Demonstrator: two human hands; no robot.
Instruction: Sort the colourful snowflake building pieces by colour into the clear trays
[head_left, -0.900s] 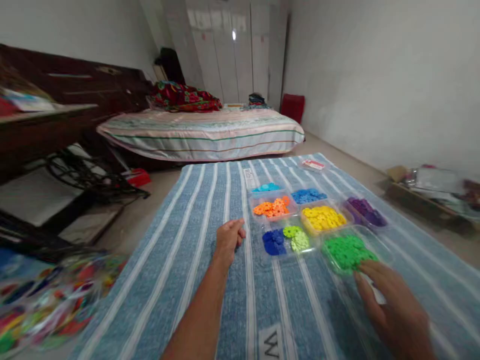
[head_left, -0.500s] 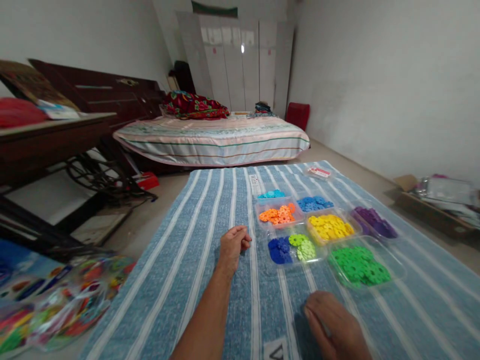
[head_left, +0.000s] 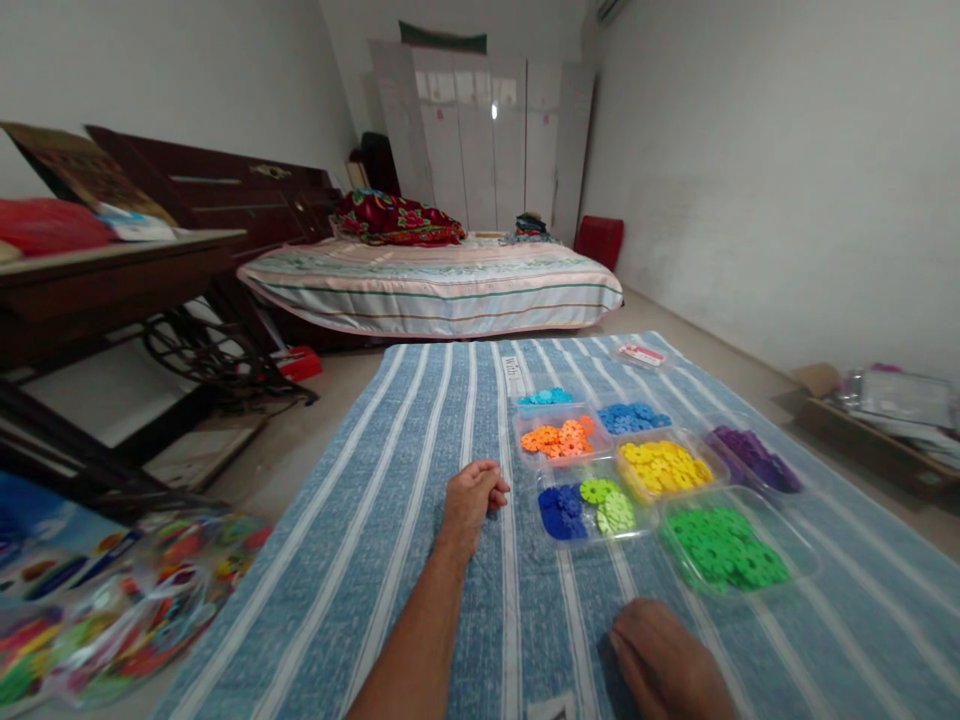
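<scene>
My left hand [head_left: 476, 493] rests on the striped cloth [head_left: 420, 460], left of the plastic trays, its fingers curled and no object showing in them. Closer to me, my right hand [head_left: 667, 655] lies with fingers folded down, and nothing is seen sticking out of it. Nearest my left hand is a clear tray holding dark blue discs [head_left: 562, 512] and lime green discs [head_left: 609, 505]. Beyond my right hand sits a tray of green discs [head_left: 724, 548]. Other trays hold orange discs [head_left: 559, 438], yellow discs [head_left: 664, 468], purple discs [head_left: 750, 458], blue discs [head_left: 634, 417] and light blue discs [head_left: 547, 396].
A clear pack with a red and white label [head_left: 643, 355] lies at the cloth's far edge. Behind stands a bed [head_left: 442, 290]. At left are a sewing table [head_left: 120, 255] and bags of colourful pieces [head_left: 142, 610]; at right, a cardboard box [head_left: 870, 430].
The view has tilted up slightly, so everything sits a little lower in the picture. Both hands keep nearly the same place on the cloth, and the discs have not moved.
</scene>
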